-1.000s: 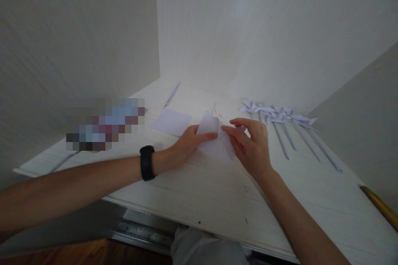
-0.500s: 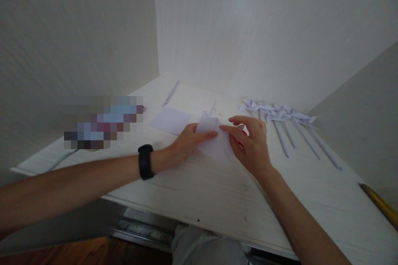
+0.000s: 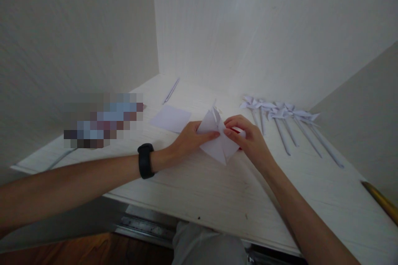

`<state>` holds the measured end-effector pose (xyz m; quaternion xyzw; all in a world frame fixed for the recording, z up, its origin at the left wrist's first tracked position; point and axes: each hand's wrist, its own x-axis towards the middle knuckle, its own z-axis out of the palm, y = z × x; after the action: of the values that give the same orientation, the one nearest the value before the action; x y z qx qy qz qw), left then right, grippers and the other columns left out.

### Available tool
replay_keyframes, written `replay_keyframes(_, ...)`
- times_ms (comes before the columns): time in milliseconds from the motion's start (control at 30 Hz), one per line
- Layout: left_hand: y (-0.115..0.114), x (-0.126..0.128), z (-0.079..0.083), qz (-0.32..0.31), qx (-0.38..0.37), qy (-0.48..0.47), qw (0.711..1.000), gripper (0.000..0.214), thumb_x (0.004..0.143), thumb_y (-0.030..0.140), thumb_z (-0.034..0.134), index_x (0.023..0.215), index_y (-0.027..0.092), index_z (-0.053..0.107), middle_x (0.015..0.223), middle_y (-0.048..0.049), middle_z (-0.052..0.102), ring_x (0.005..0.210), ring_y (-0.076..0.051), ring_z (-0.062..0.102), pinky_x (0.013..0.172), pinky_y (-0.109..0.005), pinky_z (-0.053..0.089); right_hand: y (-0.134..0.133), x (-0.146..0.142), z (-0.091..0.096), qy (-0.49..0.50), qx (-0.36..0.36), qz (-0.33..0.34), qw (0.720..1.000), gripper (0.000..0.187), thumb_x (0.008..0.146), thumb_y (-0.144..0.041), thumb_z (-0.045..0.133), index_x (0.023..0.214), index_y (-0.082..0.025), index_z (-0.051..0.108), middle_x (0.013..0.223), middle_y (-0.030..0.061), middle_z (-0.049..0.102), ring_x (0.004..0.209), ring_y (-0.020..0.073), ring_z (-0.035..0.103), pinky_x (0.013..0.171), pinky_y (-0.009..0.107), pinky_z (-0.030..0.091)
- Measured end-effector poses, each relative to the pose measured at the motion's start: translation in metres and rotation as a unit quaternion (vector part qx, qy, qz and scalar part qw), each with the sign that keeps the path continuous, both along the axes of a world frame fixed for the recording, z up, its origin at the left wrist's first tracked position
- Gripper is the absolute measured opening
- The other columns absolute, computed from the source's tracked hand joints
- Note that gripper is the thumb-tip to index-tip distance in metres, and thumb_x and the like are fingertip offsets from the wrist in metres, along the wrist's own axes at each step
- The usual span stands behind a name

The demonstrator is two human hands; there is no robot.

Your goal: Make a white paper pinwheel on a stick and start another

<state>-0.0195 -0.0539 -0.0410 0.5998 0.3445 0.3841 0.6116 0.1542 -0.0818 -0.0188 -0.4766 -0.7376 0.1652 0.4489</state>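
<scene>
A white paper sheet (image 3: pixel 214 147) with folded-in corners is held above the table in front of me. My left hand (image 3: pixel 191 138) grips its left side, thumb pressed on top near the middle. My right hand (image 3: pixel 248 134) is closed on the sheet's right side, thumb and fingertips pinching it close to the centre. Part of a red object (image 3: pixel 235 130) shows by the right fingers; its kind is hidden. Left of the hands lies a flat white paper square (image 3: pixel 169 118). Behind that square are thin rolled paper sticks (image 3: pixel 171 91).
Several white paper pinwheels (image 3: pixel 280 112) on paper sticks lie at the table's back right. A blurred-out object (image 3: pixel 105 122) with a grey cable stands on the left. Walls enclose the back and sides. A gold-coloured object (image 3: pixel 381 203) sits at the right edge.
My right hand has closed from a spread pose onto the paper, near its centre. The paper's corners now stand up toward the middle, with its lower point facing me.
</scene>
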Motion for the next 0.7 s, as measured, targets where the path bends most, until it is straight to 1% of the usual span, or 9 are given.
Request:
replay_keyframes(100, 0.0008, 0.0005, -0.0012, 0.002, 0.001, -0.003, 1.000, 0.036, 0.067, 0.040, 0.069, 0.089, 0.011, 0.067, 0.082, -0.0057, 0.068, 0.069, -0.015, 0.061, 0.060, -0.023, 0.045, -0.0010, -0.0001, 0.0012, 0.002, -0.001, 0.001, 1.000, 0.009, 0.076, -0.028, 0.063, 0.073, -0.019, 0.060, 0.088, 0.0031, 0.060, 0.080, 0.0133, 0.056, 0.070, 0.027, 0.045)
replay_keyframes(233, 0.0015, 0.0009, -0.0020, -0.003, -0.004, -0.016, 1.000, 0.035, 0.068, 0.041, 0.069, 0.088, 0.012, 0.067, 0.081, -0.0052, 0.068, 0.068, -0.015, 0.061, 0.059, -0.023, 0.045, -0.0004, 0.0009, 0.0008, -0.001, 0.014, -0.001, 1.000, 0.010, 0.077, -0.025, 0.061, 0.069, -0.019, 0.058, 0.086, 0.0029, 0.060, 0.080, 0.0129, 0.056, 0.067, 0.026, 0.046)
replay_keyframes(333, 0.0007, 0.0012, -0.0006, 0.003, -0.016, -0.022, 1.000, 0.033, 0.069, 0.040, 0.068, 0.086, 0.011, 0.066, 0.079, -0.0050, 0.068, 0.066, -0.015, 0.060, 0.057, -0.022, 0.045, 0.0006, 0.0015, 0.0000, 0.006, 0.023, -0.008, 1.000, 0.013, 0.078, -0.027, 0.060, 0.068, -0.019, 0.057, 0.084, 0.0031, 0.059, 0.077, 0.0129, 0.056, 0.062, 0.025, 0.047)
replay_keyframes(500, -0.0011, 0.0018, 0.0026, 0.017, -0.028, -0.010, 0.999, 0.030, 0.069, 0.038, 0.068, 0.081, 0.011, 0.065, 0.074, -0.0043, 0.067, 0.063, -0.013, 0.059, 0.053, -0.021, 0.042, 0.0008, 0.0017, -0.0003, 0.008, 0.015, -0.012, 1.000, 0.013, 0.078, -0.027, 0.059, 0.068, -0.019, 0.058, 0.084, 0.0031, 0.059, 0.076, 0.0129, 0.056, 0.058, 0.024, 0.047)
replay_keyframes(700, 0.0005, 0.0015, -0.0004, 0.006, -0.016, -0.020, 1.000, 0.033, 0.069, 0.039, 0.068, 0.088, 0.012, 0.066, 0.081, -0.0058, 0.068, 0.068, -0.015, 0.061, 0.057, -0.023, 0.045, 0.0007, 0.0016, -0.0003, 0.012, 0.016, -0.017, 1.000, 0.013, 0.078, -0.026, 0.059, 0.067, -0.019, 0.058, 0.082, 0.0030, 0.059, 0.075, 0.0131, 0.056, 0.059, 0.025, 0.047)
